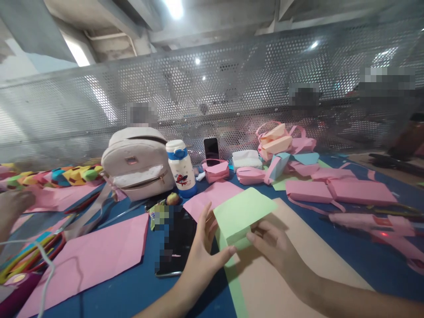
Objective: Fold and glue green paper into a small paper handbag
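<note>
A light green sheet of paper (245, 210), with a narrow folded flap along its near edge, is held up over the table. My right hand (276, 249) pinches it near the front right edge, thumb against the flap and the other fingers partly hidden. At its left edge is my left hand (205, 251), thumb and fingers spread around the near left corner; whether the fingertips touch the paper is hard to see. Beneath both hands lie a large peach sheet (298, 265) and a green sheet (236, 289).
A black phone (182, 243) lies beside my left forearm. Behind stand a bottle (181, 170) and a white backpack (135, 163). Folded pink paper pieces (361, 191) and a pink glue gun (374, 223) are at right. Scissors (53, 247) and another person's hand (15, 205) are at left.
</note>
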Motion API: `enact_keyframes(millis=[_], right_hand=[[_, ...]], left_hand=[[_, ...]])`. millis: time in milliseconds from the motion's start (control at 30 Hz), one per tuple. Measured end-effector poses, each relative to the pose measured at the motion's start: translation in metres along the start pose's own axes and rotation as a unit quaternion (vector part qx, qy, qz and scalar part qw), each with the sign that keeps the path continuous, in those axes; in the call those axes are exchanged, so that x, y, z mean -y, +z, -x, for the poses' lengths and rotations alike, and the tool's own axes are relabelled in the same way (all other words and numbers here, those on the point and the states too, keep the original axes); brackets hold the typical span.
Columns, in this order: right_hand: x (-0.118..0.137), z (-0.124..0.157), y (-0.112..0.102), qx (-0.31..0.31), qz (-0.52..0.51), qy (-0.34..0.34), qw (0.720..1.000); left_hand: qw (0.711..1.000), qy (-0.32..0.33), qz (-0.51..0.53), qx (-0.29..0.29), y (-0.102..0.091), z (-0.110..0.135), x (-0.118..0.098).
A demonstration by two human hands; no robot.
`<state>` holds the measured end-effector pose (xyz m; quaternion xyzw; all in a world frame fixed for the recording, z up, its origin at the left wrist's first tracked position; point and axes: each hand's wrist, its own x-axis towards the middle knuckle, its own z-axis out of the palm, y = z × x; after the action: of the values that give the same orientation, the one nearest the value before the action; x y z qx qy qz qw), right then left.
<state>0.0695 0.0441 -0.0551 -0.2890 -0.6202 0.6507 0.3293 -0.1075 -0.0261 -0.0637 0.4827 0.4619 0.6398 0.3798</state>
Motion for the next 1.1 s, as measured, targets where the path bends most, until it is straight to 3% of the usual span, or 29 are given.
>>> enact_keyframes(millis=[700, 1100], right_hand=[[-0.009, -0.003, -0.003, -0.001, 0.01, -0.015, 1.0], [0.002, 0.002, 0.001, -0.008, 0.0, -0.013, 1.0]], left_hand=[[1.0, 0.009, -0.002, -0.021, 0.001, 0.0, -0.002], [1.0, 0.018, -0.007, -0.019, 0.001, 0.0, 0.001]])
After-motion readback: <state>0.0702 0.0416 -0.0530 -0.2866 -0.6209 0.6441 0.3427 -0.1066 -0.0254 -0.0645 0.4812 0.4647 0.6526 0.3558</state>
